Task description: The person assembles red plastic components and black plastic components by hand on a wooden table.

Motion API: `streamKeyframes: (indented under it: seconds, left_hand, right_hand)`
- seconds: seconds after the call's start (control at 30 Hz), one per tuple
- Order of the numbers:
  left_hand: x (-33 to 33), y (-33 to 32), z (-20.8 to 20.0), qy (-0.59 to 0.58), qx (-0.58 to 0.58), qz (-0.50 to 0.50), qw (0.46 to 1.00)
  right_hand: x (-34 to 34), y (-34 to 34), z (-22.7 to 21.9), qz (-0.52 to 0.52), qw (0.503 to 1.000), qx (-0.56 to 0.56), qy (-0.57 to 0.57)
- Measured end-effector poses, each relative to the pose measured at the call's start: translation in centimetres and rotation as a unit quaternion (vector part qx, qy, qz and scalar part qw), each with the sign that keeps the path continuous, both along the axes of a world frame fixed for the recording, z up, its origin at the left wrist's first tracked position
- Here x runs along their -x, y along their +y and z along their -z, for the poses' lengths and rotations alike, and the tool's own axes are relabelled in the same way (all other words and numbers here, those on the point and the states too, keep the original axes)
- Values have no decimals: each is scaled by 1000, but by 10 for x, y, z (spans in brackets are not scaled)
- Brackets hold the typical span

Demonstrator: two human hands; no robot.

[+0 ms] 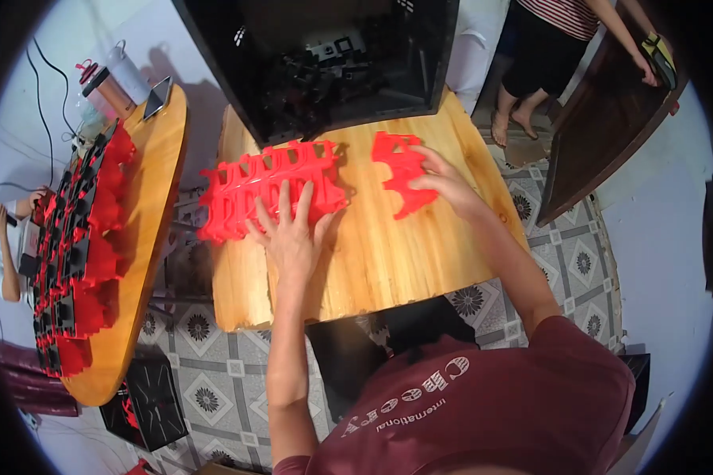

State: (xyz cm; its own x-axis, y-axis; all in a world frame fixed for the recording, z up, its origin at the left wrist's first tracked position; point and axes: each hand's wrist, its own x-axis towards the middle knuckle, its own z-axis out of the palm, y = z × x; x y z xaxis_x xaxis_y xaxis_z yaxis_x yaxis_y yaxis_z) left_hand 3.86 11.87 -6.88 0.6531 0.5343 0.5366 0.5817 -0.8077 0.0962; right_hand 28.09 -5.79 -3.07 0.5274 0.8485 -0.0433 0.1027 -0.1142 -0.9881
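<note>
- Single red piece (405, 169), upper frame just right of centre, long axis running up-down; your nearer right hand (447, 182) grasps its right edge.
- Leftward, your left hand (292, 241) spreads, unclenched, over the wide red row (265, 177) lying crosswise.

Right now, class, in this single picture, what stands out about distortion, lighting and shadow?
Head view: corners go black and the brown panel at the right looks bowed; head view: the black box is dim inside, its contents hard to tell apart; head view: a shadow lies on the wooden table beside the left forearm.
</note>
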Motion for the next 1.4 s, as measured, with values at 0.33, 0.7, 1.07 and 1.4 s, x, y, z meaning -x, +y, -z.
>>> streamKeyframes:
  seconds: [0.33, 0.7, 1.07, 1.4]
  left_hand:
    - [-26, -118, -32, -463, 758, 227, 399]
    - [-13, -111, -25, -524, 803, 181, 220]
    - [-9, -118, -33, -446, 753, 159, 457]
    - [0, -100, -42, -498, 716, 117, 476]
  right_hand:
    - [-21, -1, -50, -303, 898, -123, -295]
    - [-135, 242, 8, 154, 789, 143, -578]
    - [-131, 212, 13, 138, 799, 40, -584]
    - [-139, 192, 0, 160, 772, 144, -598]
